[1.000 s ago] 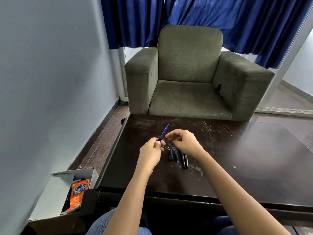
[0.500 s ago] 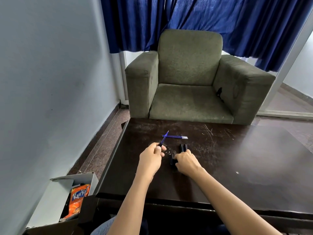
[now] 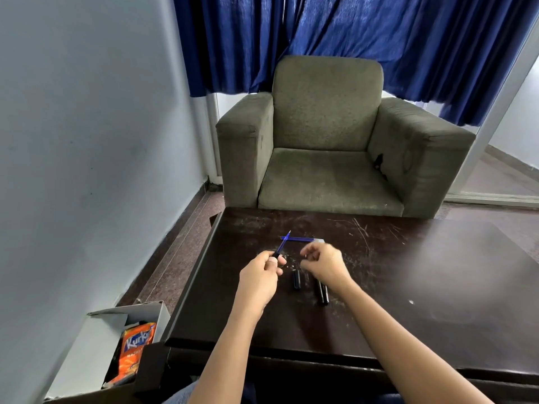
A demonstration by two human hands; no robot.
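My left hand [image 3: 261, 277] pinches the black end of a thin blue pen refill [image 3: 282, 245], which points up and away from me. My right hand [image 3: 323, 265] hovers just to its right, motion-blurred. Its fingers are curled towards the thumb, and blur hides whether anything is between them. Several blue refills [image 3: 304, 239] lie flat on the dark table [image 3: 437, 287] just beyond both hands. A short black pen part [image 3: 297, 279] lies between my hands. Two longer black pen barrels [image 3: 322, 293] lie side by side under my right wrist.
A green armchair [image 3: 326, 158] stands right behind the table's far edge. On the floor at the left, against the wall, an open cardboard box [image 3: 116, 339] holds an orange snack packet [image 3: 135, 348]. Blue curtains [image 3: 350, 39] hang behind the chair.
My right hand laid a refill beyond the hands, dipped to the black pen parts, then rose level with my left hand. My left hand has kept its refill almost still.
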